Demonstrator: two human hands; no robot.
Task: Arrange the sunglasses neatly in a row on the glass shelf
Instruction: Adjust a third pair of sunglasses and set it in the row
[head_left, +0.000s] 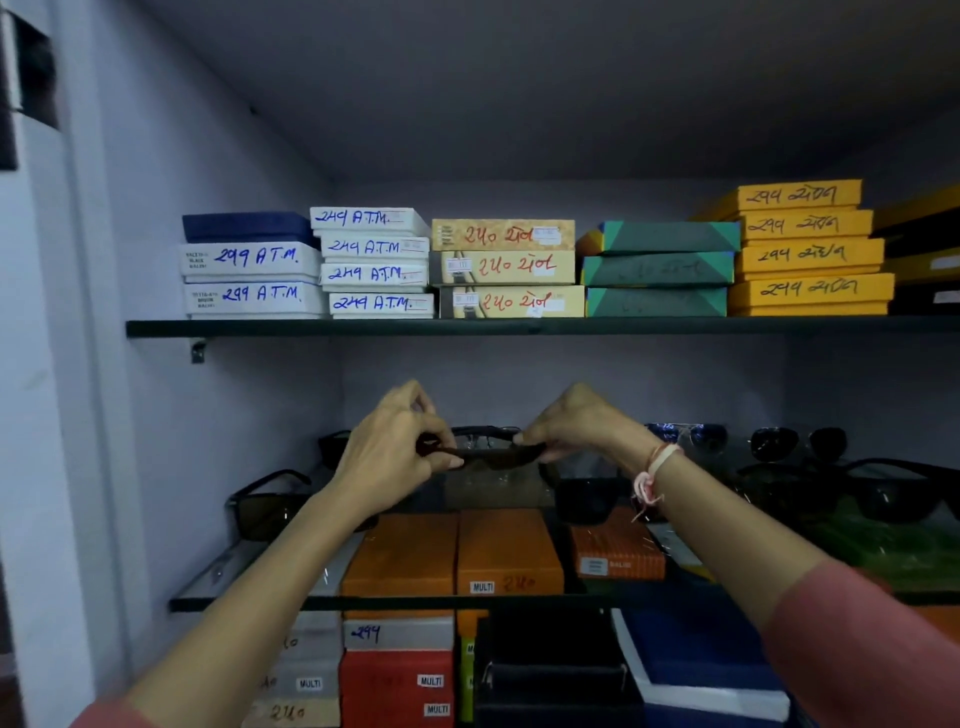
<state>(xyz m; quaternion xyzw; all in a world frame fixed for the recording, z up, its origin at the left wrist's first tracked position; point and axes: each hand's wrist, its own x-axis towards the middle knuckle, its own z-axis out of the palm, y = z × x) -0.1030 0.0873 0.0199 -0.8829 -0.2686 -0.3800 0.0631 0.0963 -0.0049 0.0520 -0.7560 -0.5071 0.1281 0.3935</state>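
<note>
A dark pair of sunglasses (493, 457) is held above the middle of the glass shelf (249, 603). My left hand (389, 457) pinches its left end and my right hand (576, 426) pinches its right end. Other sunglasses stand on the shelf: a brown-lensed pair (265, 506) at the front left, a black pair (587, 499) under my right wrist, a dark pair (893, 493) at the front right. At the back stand a blue-tinted pair (691, 436) and a round-lensed pair (797, 441). Another frame (485, 434) shows behind the held pair.
The upper shelf (415, 327) carries stacks of white, cream, teal and yellow boxes. Orange boxes (504, 551) show through the glass under the shelf, with red, grey, black and blue boxes below. A wall (218, 415) closes the left side.
</note>
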